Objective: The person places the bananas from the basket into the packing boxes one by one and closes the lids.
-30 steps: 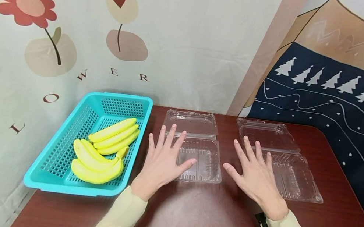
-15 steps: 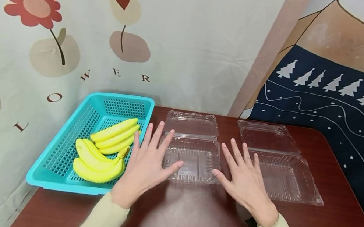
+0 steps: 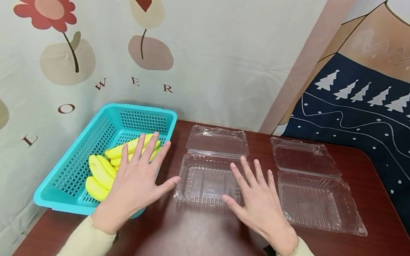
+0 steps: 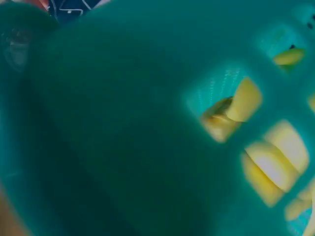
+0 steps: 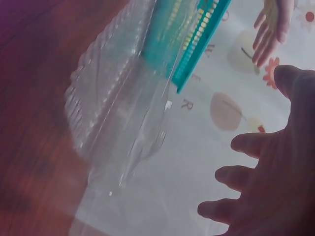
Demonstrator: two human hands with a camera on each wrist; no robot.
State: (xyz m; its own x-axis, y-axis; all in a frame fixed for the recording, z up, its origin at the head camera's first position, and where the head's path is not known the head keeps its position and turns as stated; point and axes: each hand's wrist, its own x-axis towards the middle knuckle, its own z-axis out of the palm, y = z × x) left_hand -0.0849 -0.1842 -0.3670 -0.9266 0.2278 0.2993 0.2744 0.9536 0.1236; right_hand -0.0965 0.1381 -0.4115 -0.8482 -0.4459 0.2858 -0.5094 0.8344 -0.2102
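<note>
In the head view my left hand [image 3: 135, 183] has its fingers spread over the right side of a turquoise plastic basket [image 3: 71, 147]. Two bunches of yellow bananas [image 3: 100, 173] lie in the basket, partly hidden by that hand. Through the basket's holes the left wrist view shows bananas [image 4: 273, 164] close up. My right hand [image 3: 259, 198], palm down with fingers spread, overlaps the right edge of a clear hinged plastic container [image 3: 206, 182], whose lid lies folded back. Neither hand holds anything. The right wrist view has the right hand [image 5: 270, 172] with fingers apart above the container [image 5: 110, 73].
A second clear container [image 3: 317, 202], also with its lid laid back, stands to the right on the dark red-brown table [image 3: 196, 244]. Behind the table hangs a pale flower-print cloth [image 3: 227, 55], and a navy cloth with white trees [image 3: 371, 116] covers the right side.
Both hands have moved left, the left one further: from the first container's left edge to over the basket and bananas. The view has shifted slightly; basket and containers stay in place.
</note>
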